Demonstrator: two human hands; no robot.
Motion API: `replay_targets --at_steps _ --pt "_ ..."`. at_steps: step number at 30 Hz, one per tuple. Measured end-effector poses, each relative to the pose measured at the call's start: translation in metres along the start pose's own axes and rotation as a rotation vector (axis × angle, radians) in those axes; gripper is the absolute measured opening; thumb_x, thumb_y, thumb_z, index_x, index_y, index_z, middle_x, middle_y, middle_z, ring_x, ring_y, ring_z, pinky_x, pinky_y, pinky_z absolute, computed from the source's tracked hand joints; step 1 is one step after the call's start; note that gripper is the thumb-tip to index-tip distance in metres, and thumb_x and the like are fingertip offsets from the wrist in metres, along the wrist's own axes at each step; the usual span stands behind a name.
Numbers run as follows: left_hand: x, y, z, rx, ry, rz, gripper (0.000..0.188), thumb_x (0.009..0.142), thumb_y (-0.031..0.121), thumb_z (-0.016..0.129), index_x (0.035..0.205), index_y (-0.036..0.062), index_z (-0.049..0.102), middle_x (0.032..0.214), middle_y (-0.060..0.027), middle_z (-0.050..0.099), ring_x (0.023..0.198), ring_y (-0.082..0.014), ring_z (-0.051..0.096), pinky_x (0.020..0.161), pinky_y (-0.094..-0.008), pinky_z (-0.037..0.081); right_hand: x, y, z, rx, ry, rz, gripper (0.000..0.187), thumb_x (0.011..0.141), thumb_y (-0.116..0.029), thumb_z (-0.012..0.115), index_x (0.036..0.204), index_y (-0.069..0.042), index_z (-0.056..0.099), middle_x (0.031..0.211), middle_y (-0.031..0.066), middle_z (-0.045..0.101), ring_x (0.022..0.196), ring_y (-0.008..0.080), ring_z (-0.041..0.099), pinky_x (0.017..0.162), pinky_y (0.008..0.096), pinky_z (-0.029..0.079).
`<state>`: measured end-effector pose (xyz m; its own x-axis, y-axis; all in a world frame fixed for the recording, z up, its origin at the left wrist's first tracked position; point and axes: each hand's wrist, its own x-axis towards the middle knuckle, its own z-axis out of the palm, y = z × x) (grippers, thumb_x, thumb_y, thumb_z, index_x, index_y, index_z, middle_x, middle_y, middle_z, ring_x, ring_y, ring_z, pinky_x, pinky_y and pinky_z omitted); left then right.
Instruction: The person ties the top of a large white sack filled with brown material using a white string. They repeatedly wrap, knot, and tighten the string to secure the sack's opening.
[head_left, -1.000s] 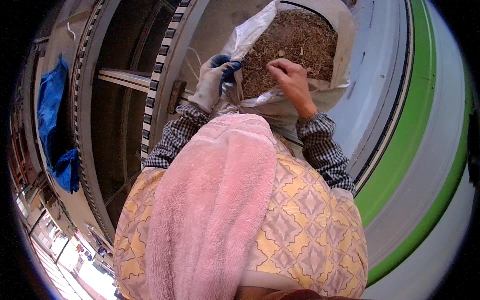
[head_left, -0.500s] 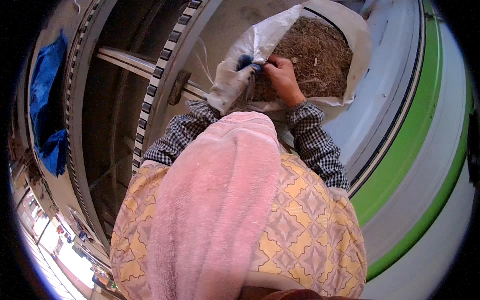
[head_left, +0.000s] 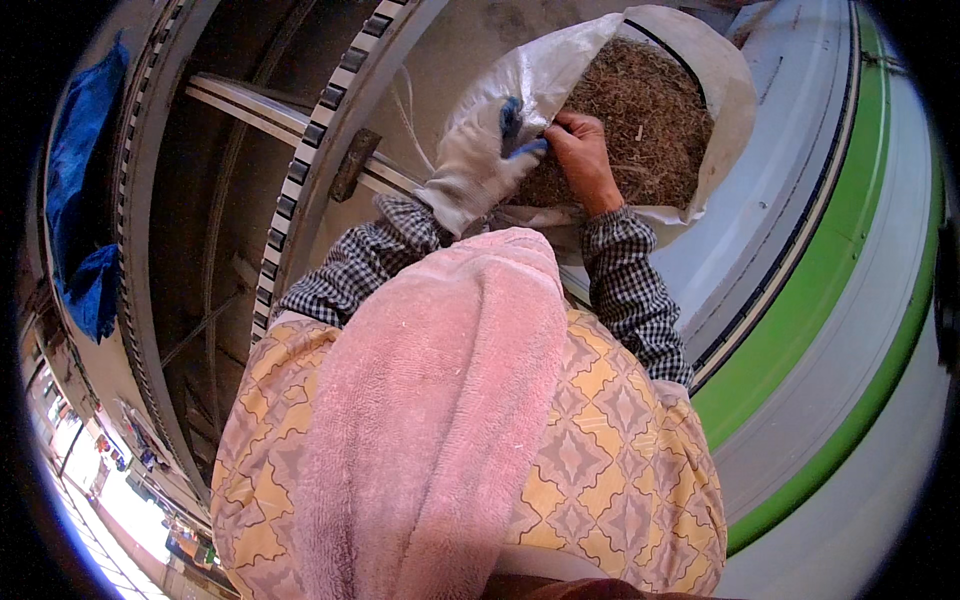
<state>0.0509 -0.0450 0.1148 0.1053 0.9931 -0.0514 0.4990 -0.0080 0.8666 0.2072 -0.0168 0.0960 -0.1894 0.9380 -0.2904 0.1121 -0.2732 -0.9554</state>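
A white woven sack [head_left: 735,110] stands wide-mouthed in front of me, filled with brown, dry, fibrous material [head_left: 645,130]. My left hand [head_left: 478,160] wears a pale glove with blue fingertips. It lies by the sack's near-left rim, thumb and fingers apart, its fingertips against the white fabric. My right hand [head_left: 585,158] is bare and pinches the rim beside the left thumb. The exact spot between its fingertips is hidden. Checked sleeves cover both forearms.
To the left runs a metal frame with a black-and-white toothed strip [head_left: 295,170] and a crossbar [head_left: 250,108]. Blue cloth [head_left: 85,190] hangs farther left. A green and grey curved panel [head_left: 800,350] borders the right. A pink towel [head_left: 430,400] hangs over my patterned apron [head_left: 610,460].
My left fingers have spread from a pinch beside the right fingertips. The right hand stays pinched at the rim. The whole view has shifted slightly.
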Motion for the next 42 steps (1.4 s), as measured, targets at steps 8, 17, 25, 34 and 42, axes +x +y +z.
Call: replay_targets --at_steps 8,17,25,34,42 --pt "0.018 -0.007 0.006 0.356 0.103 0.041 0.055 0.065 0.010 0.070 0.115 0.0068 0.048 0.109 -0.0177 0.055 0.095 -0.0311 0.058 0.080 -0.0356 0.048 0.009 -0.026 0.002 -0.552 -0.057 -0.326 0.018 0.075 -0.014 0.057 0.084 -0.001 0.065 0.082 0.0169 0.063 0.076 0.0342 0.060 0.070 0.0372 0.048" --pt "0.022 -0.014 -0.014 -0.681 0.167 -0.396 0.018 0.079 0.010 0.065 0.093 -0.0014 0.064 0.085 -0.0075 0.065 0.074 -0.0149 0.060 0.068 -0.0240 0.048 -0.002 -0.016 -0.002 -0.432 0.050 -0.225 0.022 0.080 -0.021 0.058 0.089 -0.002 0.066 0.086 0.0153 0.065 0.079 0.0301 0.062 0.072 0.0361 0.048" --pt "0.019 -0.015 -0.016 -1.106 0.099 -0.428 0.017 0.084 0.008 0.060 0.099 -0.0005 0.060 0.091 -0.0090 0.064 0.082 -0.0161 0.062 0.074 -0.0271 0.052 -0.004 -0.016 -0.001 -0.242 0.034 -0.057 0.024 0.076 -0.023 0.059 0.083 -0.002 0.065 0.078 0.0144 0.064 0.075 0.0283 0.061 0.069 0.0346 0.047" --pt "0.019 -0.002 -0.015 -0.935 0.102 -0.389 0.016 0.083 0.010 0.063 0.097 0.0009 0.062 0.088 -0.0058 0.063 0.074 -0.0123 0.061 0.064 -0.0217 0.051 -0.002 -0.011 0.004 -0.425 0.091 -0.250 0.019 0.076 -0.018 0.061 0.082 -0.001 0.065 0.076 0.0137 0.063 0.069 0.0240 0.061 0.064 0.0325 0.047" --pt "0.018 0.007 -0.015 -0.861 0.094 -0.323 0.021 0.083 0.011 0.064 0.100 -0.0001 0.062 0.088 -0.0055 0.064 0.075 -0.0115 0.061 0.063 -0.0207 0.051 -0.002 -0.018 0.005 -0.562 0.085 -0.258 0.020 0.075 -0.019 0.056 0.081 -0.002 0.065 0.080 0.0165 0.063 0.077 0.0329 0.060 0.071 0.0396 0.047"
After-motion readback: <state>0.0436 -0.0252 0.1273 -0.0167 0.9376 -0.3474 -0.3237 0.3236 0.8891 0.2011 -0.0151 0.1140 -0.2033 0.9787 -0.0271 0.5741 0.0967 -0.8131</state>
